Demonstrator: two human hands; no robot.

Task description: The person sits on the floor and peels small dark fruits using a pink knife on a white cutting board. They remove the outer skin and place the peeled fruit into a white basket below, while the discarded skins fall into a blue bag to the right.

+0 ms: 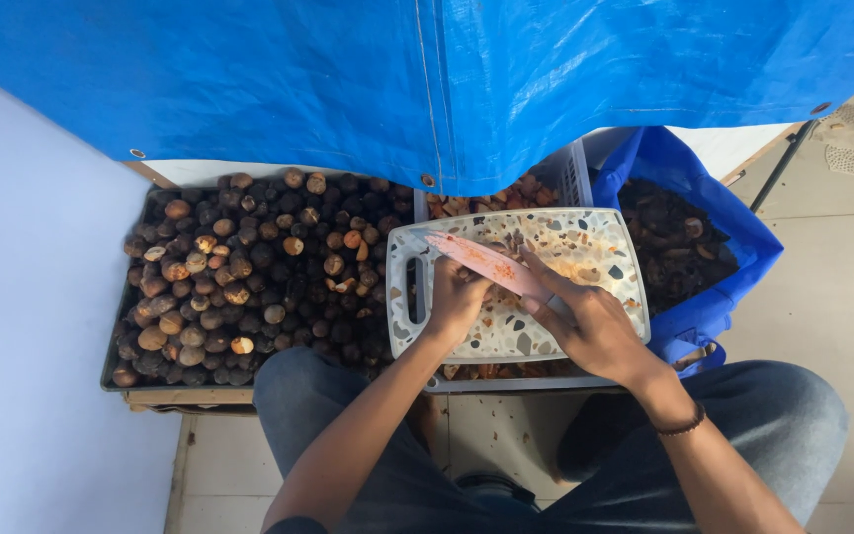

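Observation:
A speckled white cutting board (pixel 585 247) lies across a white plastic crate. My left hand (pixel 455 299) is closed on something small on the board; I cannot see what it is. My right hand (pixel 585 321) grips a knife with a pink, orange-stained blade (pixel 481 259) that points up-left over my left hand. A dark bracelet sits on my right wrist.
A dark tray (pixel 121 346) full of brown round nuts sits to the left. A blue bag (pixel 733 247) holding dark husk pieces stands to the right. A blue tarp (pixel 427 79) hangs above. A white wall is on the left; my knees in grey trousers are below.

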